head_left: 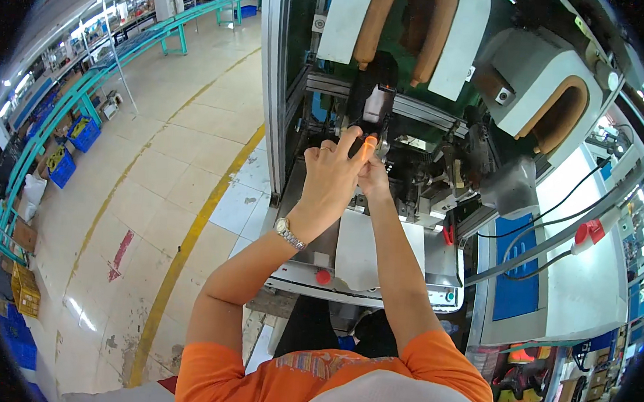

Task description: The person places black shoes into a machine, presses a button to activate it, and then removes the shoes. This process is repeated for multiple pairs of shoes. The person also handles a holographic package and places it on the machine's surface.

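In front of me, a black piece that looks like a shoe upper (372,82) sits on the machine, a light patch on its lower part. My left hand (328,178) is at its lower end, fingers bent and closed round the edge; an orange glow falls on one fingertip. Close beside it on the right, my right hand (374,176) has its fingers curled in, partly hidden behind the left. What the right fingers pinch cannot be made out. Above the black piece hangs a white block with a brown U-shaped pad (444,32).
A second padded block (553,104) is at the right. Below my hands lies a pale sheet (356,251) on the machine's table, near a red button (323,277). Metal framing (272,80) borders the left side. Cables and a red plug (590,232) hang right.
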Tool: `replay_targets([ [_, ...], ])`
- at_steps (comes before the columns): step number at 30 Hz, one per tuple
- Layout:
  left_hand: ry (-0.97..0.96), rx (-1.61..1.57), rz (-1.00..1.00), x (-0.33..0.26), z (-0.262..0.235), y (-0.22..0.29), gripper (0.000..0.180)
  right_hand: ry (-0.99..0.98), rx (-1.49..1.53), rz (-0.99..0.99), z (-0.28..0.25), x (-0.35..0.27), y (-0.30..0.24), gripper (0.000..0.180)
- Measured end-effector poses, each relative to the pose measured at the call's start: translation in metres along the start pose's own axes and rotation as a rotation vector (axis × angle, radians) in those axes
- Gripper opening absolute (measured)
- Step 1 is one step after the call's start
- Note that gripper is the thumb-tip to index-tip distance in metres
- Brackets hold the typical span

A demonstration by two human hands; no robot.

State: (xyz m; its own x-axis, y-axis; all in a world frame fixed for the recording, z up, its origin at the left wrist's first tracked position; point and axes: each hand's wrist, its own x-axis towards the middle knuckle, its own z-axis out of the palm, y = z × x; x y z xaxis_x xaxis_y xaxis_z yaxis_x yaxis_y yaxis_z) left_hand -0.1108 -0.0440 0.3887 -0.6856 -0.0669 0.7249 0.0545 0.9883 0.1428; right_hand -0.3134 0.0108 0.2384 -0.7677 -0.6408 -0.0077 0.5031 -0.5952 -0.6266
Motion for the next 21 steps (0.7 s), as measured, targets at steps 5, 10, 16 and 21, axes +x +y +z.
replay_targets([
  [5,0.115,-0.099,0.064,0.008,0.000,-0.003,0.048,-0.076,0.024,0.067,0.007,-0.001,-0.005,0.016],
  [10,0.345,-0.412,0.033,-0.033,0.005,-0.011,0.045,0.195,-0.371,0.013,-0.001,-0.053,-0.009,0.028],
  [16,0.133,-0.320,-0.805,-0.252,0.103,-0.113,0.064,0.407,-0.627,-0.332,-0.096,-0.179,-0.045,0.026],
  [21,-0.027,-0.591,-1.116,-0.331,0.148,-0.125,0.077,0.641,-0.659,-0.517,-0.175,-0.243,-0.066,0.026],
])
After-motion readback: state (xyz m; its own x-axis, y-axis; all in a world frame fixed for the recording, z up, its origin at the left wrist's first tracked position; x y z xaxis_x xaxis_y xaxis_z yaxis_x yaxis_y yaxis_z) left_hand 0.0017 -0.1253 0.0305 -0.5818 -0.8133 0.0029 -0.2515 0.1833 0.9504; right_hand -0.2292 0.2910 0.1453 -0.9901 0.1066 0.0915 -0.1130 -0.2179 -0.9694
